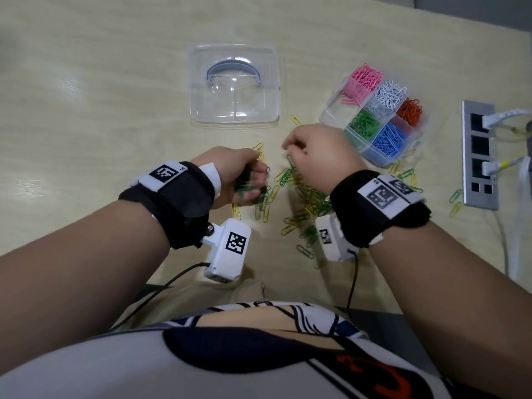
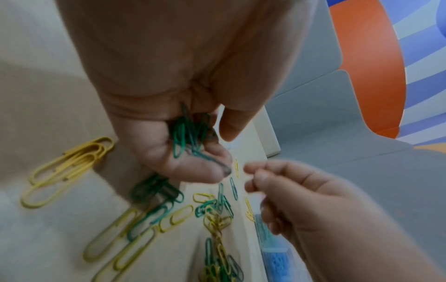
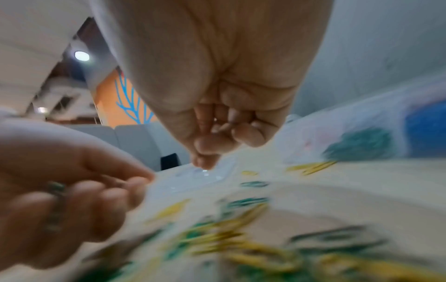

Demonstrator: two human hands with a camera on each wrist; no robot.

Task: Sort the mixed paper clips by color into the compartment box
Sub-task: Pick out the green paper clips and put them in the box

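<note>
Loose green and yellow paper clips (image 1: pixel 305 197) lie scattered on the pale table between my hands. My left hand (image 1: pixel 253 180) curls round a bunch of green clips (image 2: pixel 185 133) just above the table. My right hand (image 1: pixel 290 148) hovers over the pile with fingers curled and thumb and forefinger tips pressed together (image 3: pixel 207 156); no clip shows between them. A single green clip (image 2: pixel 233 188) lies on the table under those fingertips. The clear compartment box (image 1: pixel 331 110) stands at the right, holding pink, white, orange, green and blue clips in separate compartments.
The box's clear lid (image 1: pixel 233 84) lies flat at the back centre. A grey socket strip (image 1: pixel 479 154) with plugged cables is set into the table at the far right. A few stray clips (image 1: pixel 456 200) lie beside it. Camera cables trail off the near table edge.
</note>
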